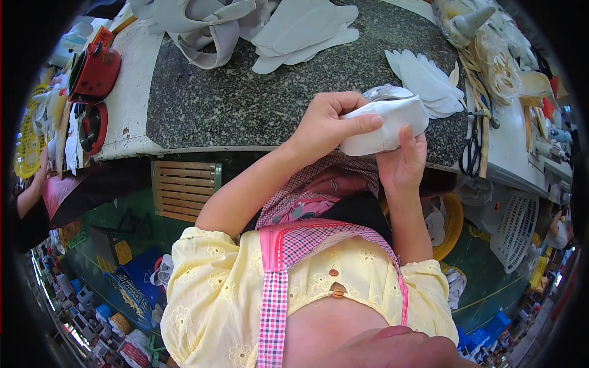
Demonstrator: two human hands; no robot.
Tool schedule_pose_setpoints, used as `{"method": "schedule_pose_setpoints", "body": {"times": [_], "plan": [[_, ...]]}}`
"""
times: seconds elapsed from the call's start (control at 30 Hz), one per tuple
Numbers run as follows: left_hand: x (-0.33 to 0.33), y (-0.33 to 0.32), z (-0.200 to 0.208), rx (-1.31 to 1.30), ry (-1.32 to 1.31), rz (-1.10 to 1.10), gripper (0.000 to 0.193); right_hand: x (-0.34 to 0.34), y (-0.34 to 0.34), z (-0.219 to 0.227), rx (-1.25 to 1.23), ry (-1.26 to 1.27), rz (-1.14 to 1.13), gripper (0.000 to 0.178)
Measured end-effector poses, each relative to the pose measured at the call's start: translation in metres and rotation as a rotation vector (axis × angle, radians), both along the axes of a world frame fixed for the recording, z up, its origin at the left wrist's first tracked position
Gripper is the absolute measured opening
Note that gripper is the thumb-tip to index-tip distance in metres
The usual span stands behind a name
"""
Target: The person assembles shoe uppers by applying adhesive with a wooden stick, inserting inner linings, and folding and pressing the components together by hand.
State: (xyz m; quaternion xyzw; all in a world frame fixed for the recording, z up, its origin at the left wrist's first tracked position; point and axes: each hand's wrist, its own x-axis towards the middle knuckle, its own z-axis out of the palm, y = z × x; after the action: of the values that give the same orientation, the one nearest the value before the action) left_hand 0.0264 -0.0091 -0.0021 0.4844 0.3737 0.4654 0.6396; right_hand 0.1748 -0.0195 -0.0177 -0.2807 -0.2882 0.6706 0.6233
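Over the near right part of the stone slab, both hands hold a white shoe upper (399, 118) off the surface. My left hand (334, 119) grips its left end, thumb across the top and fingers curled at the opening. My right hand (403, 161) supports it from below and the right, with the thumb raised against the near side. Something shiny shows in the opening, but I cannot make out what it is. Beyond the upper, a fan of white insole-shaped pieces (429, 83) lies on the slab.
Grey-white shoe uppers (211, 43) and stacked white sole-shaped pieces (300, 34) lie at the back of the stone slab (221, 107). Scissors (471, 150) hang at the right edge. Red pots (95, 72) stand at left, near another person's arm (32, 193). A slatted wooden stool (184, 189) is below.
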Motion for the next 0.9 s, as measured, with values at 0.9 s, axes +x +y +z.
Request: {"method": "schedule_pose_setpoints", "body": {"times": [0.9], "plan": [[-0.015, -0.024, -0.028, 0.993, 0.614, 0.514, 0.026, 0.049, 0.019, -0.022, 0.81, -0.963, -0.034, 0.028]]}}
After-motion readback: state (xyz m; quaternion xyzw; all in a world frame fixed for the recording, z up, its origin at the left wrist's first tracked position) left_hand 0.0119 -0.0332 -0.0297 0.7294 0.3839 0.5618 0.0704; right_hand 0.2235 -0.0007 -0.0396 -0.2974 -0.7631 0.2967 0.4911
